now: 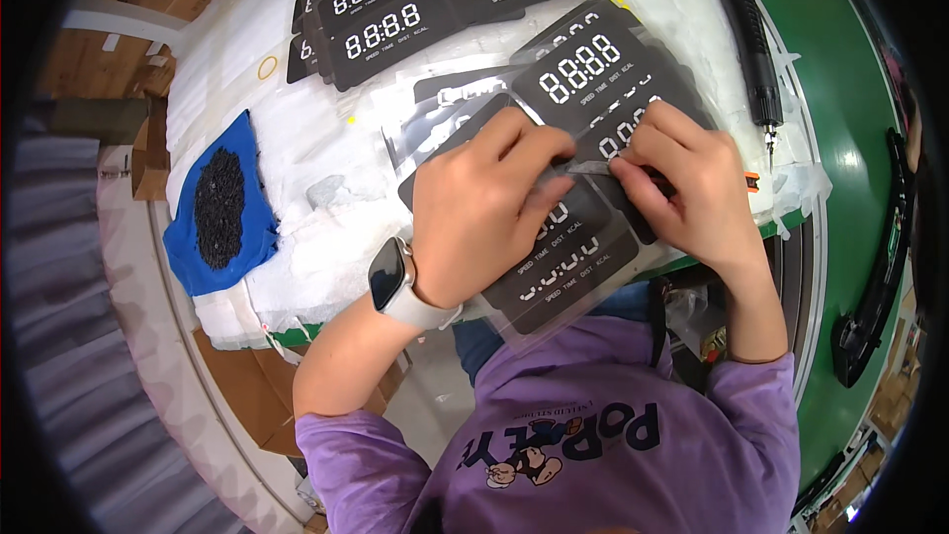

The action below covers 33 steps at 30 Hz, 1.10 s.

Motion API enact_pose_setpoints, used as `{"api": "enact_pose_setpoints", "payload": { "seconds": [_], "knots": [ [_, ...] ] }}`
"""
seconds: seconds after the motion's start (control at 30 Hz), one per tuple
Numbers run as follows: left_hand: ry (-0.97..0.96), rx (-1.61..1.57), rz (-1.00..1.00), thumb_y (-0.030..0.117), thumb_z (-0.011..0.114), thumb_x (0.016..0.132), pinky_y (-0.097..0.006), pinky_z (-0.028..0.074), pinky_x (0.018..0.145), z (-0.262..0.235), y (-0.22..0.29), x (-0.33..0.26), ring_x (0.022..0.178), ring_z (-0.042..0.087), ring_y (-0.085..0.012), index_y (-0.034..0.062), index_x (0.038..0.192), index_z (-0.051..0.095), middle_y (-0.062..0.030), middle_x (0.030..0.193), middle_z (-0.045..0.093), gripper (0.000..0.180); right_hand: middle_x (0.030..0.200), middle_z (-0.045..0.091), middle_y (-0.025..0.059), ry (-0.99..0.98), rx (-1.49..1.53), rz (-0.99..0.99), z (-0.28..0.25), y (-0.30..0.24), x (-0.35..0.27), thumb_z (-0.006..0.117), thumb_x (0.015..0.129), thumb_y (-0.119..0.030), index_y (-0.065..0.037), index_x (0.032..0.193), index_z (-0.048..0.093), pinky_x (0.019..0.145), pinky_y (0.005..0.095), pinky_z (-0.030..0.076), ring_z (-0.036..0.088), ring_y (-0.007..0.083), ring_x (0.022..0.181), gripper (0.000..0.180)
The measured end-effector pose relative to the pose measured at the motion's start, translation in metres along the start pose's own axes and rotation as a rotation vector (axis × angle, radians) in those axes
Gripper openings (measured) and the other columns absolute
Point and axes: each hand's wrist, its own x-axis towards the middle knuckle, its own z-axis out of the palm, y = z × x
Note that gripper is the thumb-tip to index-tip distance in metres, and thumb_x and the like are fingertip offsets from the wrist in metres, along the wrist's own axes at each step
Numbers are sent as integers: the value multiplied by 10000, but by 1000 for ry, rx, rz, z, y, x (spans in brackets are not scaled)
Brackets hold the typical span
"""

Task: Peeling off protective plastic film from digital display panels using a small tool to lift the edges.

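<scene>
Black display panels point(583, 69) with white segment digits lie overlapped in front of me, some in clear film. My left hand point(489, 203), wearing a white-banded watch point(390, 275), is over the nearer panels with its fingers curled into a pinch. My right hand point(687, 173) pinches at their right side, thumb against forefinger. Between the two sets of fingertips runs a thin strip of clear film point(588, 167). The lower panel point(568, 287) reaches past the table edge toward my lap. My fingers partly hide the digits underneath.
More panels point(381, 30) are stacked at the far side of the white-covered table point(326, 138). At left, a blue cloth point(183, 247) bears a heap of small black pieces point(219, 208). A black electric screwdriver point(746, 40) lies at right beside a green surface point(820, 79).
</scene>
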Motion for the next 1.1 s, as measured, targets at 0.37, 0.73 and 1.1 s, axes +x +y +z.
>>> {"api": "enact_pose_setpoints", "payload": {
  "seconds": [0.37,0.73,1.1],
  "knots": [
    [-79,133,94,5,731,817,-355,522,600,3,0,-2,730,653,-265,58,918,651,-69,900,619,140,891,576,59,-8,-104,-132,5,-5,-4,755,779,-69,-56,1026,710,537,372,514,637,253,598,252],
    [-91,-599,-111,149,532,1044,-334,533,671,-104,-55,-72,706,641,-176,49,1044,544,-74,853,642,101,783,607,37,-34,-41,-67,7,-2,5,682,825,-79,-66,980,779,516,386,493,614,268,564,184],
    [469,-471,-465,77,659,980,-236,442,597,-117,-41,-61,704,492,-50,59,1066,627,43,892,551,93,911,677,86,-111,186,-14,18,-33,22,697,897,-153,-69,1043,732,590,406,535,673,303,663,172]
  ]
}}
